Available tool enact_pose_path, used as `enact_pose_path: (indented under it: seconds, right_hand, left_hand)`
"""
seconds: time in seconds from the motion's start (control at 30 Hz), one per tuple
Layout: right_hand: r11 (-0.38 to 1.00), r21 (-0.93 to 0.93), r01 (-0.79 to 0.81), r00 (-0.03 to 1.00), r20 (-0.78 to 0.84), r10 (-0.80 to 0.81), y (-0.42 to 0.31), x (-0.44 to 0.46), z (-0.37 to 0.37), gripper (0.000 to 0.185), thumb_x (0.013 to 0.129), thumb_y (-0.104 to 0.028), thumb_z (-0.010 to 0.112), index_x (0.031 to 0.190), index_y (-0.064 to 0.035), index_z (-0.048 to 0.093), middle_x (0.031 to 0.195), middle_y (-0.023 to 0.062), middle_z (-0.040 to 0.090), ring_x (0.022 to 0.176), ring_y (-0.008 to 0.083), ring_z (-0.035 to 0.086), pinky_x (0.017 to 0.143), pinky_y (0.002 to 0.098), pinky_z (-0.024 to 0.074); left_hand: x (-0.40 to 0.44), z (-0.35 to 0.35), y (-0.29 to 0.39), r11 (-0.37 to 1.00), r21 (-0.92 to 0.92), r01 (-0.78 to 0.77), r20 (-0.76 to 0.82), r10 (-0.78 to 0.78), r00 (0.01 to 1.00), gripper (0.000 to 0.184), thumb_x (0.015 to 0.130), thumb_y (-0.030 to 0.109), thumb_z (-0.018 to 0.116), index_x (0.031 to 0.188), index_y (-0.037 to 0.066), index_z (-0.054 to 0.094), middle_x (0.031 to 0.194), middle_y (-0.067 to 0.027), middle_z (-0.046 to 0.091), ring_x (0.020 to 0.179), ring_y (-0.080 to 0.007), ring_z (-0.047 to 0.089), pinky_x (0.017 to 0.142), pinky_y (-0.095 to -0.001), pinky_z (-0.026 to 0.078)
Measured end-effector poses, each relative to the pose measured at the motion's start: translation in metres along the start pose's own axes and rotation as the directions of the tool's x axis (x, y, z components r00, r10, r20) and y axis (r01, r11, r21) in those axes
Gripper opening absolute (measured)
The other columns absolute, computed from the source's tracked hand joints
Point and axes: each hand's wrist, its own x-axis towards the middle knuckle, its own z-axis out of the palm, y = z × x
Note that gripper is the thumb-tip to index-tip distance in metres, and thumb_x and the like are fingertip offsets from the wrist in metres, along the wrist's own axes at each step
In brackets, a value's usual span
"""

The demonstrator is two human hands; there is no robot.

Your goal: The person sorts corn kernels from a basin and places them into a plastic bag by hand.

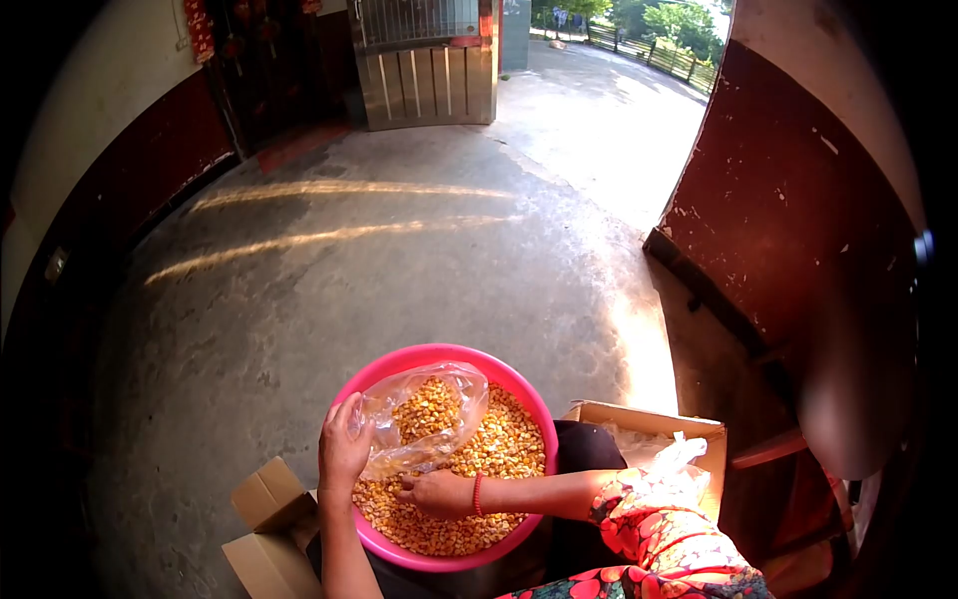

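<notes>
A pink basin [547,439] full of dried corn kernels [509,444] sits in front of me, close to my body. A clear plastic bag [464,394] with some kernels inside lies tilted over the corn. At the basin's left rim, my left hand [344,441] is closed on the bag's left edge. My right hand [441,494], with a red bead bracelet at the wrist, is curled down among the kernels just below the bag. Its fingertips are partly buried in corn.
An open cardboard box [714,444] with clear plastic in it stands to the right of the basin. Cardboard flaps [269,494] of another box show at lower left. A red chair [788,499] is at right. Concrete floor [329,299] runs to a metal door [429,85] and open doorway.
</notes>
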Motion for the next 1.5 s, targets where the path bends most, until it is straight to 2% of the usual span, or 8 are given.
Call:
enact_pose_path:
  seconds: [0.33,0.47,0.6,0.67,0.97,1.17,1.33,1.5]
  right_hand:
    - [0.994,-0.037,0.107,0.980,0.174,-0.099,-0.001,0.002,0.009,0.017,0.082,-0.019,0.052,0.090,-0.0040,0.057,0.077,0.0168,0.057,0.066,0.0345,0.060,0.059,0.0444,0.0493]
    - [0.980,0.194,0.045,0.985,0.156,-0.076,-0.001,0.001,-0.001,0.018,0.079,-0.019,0.055,0.083,-0.0031,0.062,0.072,0.0180,0.061,0.070,0.0360,0.061,0.062,0.0446,0.0480]
    - [0.707,0.706,-0.042,0.983,0.156,-0.097,0.001,0.003,-0.005,0.015,0.083,-0.018,0.058,0.082,-0.0031,0.058,0.063,0.0094,0.057,0.054,0.0189,0.055,0.052,0.0351,0.0446]
    - [0.214,0.919,-0.331,0.926,0.360,-0.112,-0.003,0.004,-0.022,0.014,0.088,-0.019,0.055,0.084,-0.0054,0.054,0.059,0.0013,0.049,0.049,0.0095,0.047,0.044,0.0269,0.0382]
    - [0.175,0.939,-0.295,0.905,0.334,-0.262,-0.007,0.005,-0.041,0.024,0.098,-0.029,0.044,0.087,-0.0110,0.054,0.061,-0.0099,0.037,0.051,0.0009,0.031,0.045,0.0172,0.0235]
    - [0.004,1.000,-0.005,0.951,0.003,0.308,0.021,0.000,-0.096,0.018,0.096,-0.026,0.049,0.094,-0.0100,0.057,0.063,-0.0074,0.041,0.050,0.0023,0.033,0.043,0.0183,0.0239]
    - [0.156,0.959,0.238,0.789,-0.285,0.544,0.050,0.005,-0.093,0.018,0.094,-0.019,0.051,0.101,-0.0046,0.059,0.084,0.0013,0.056,0.073,0.0082,0.053,0.066,0.0225,0.0460]
    - [0.481,0.858,0.180,0.785,-0.420,0.456,0.051,0.004,-0.091,0.025,0.092,-0.017,0.052,0.106,0.0011,0.060,0.101,0.0085,0.061,0.096,0.0170,0.057,0.086,0.0287,0.0457]
  left_hand:
    - [0.001,0.002,-0.005,1.000,0.014,-0.014,0.003,0.014,1.000,0.043,0.076,0.005,0.064,0.118,-0.002,0.054,0.112,-0.0167,0.058,0.105,-0.0291,0.058,0.091,-0.0352,0.046]
    - [0.000,0.003,-0.009,1.000,-0.010,-0.010,-0.009,0.010,1.000,0.043,0.075,0.005,0.064,0.117,-0.001,0.055,0.112,-0.0170,0.059,0.105,-0.0295,0.058,0.090,-0.0355,0.046]
    - [-0.001,0.003,-0.005,1.000,0.005,0.010,-0.014,-0.010,1.000,0.044,0.075,0.006,0.064,0.117,-0.001,0.055,0.111,-0.0170,0.059,0.105,-0.0295,0.058,0.090,-0.0356,0.046]
    - [0.001,0.000,-0.004,0.999,0.041,0.014,-0.010,-0.014,1.000,0.043,0.075,0.007,0.065,0.117,-0.001,0.055,0.111,-0.0169,0.059,0.105,-0.0294,0.058,0.091,-0.0356,0.046]
    - [0.000,0.002,-0.005,1.000,0.017,0.009,-0.020,-0.009,1.000,0.044,0.075,0.008,0.065,0.117,0.000,0.055,0.111,-0.0168,0.059,0.104,-0.0305,0.058,0.090,-0.0360,0.046]
    - [0.001,0.004,-0.005,1.000,0.015,0.011,-0.008,-0.011,1.000,0.043,0.075,0.007,0.065,0.116,0.000,0.056,0.111,-0.0163,0.059,0.105,-0.0302,0.057,0.090,-0.0362,0.046]
    - [0.002,0.004,-0.005,0.999,0.045,-0.008,0.009,0.007,1.000,0.044,0.075,0.007,0.064,0.117,0.000,0.055,0.112,-0.0162,0.059,0.106,-0.0298,0.057,0.091,-0.0361,0.045]
    - [0.001,0.003,-0.003,1.000,0.015,0.013,0.004,-0.013,1.000,0.044,0.076,0.007,0.064,0.118,0.001,0.055,0.113,-0.0163,0.058,0.107,-0.0295,0.057,0.092,-0.0358,0.045]
